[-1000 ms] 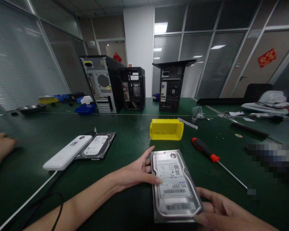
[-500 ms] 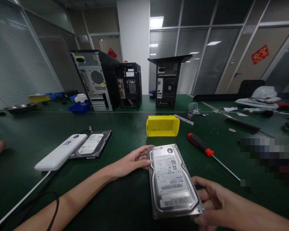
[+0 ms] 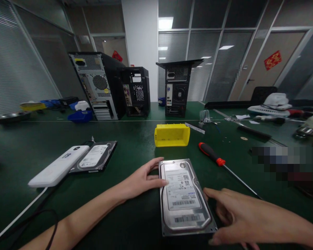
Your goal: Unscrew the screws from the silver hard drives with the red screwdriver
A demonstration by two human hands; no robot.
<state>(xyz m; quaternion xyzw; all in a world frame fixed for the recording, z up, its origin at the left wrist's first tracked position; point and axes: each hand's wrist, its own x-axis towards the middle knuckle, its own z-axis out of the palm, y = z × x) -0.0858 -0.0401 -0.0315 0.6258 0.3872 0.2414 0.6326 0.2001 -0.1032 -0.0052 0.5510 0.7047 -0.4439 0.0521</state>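
Note:
A silver hard drive (image 3: 185, 198) with a white barcoded label lies face up between my hands, its long side pointing away from me. My left hand (image 3: 146, 178) grips its left edge, with the thumb over the top face and the other fingers along the side, partly hidden. At the right edge, my right hand (image 3: 240, 213) has its index finger against the side and its thumb by the near right corner; its other fingers are curled and partly out of sight. Whether the drive rests fully on the green table (image 3: 135, 139) I cannot tell.
Beyond the drive is a yellow bin (image 3: 172, 135). A red-and-black screwdriver (image 3: 211, 153) lies to the right. On the left, a white power bank (image 3: 58, 166) with a cable overlaps a second hard drive (image 3: 95, 156). Computer cases (image 3: 178, 90) stand at the back.
The hard drive has come down slightly and looks more level. My right hand has turned more palm-down beside it. The whole view has shifted a little, so the background sits further left.

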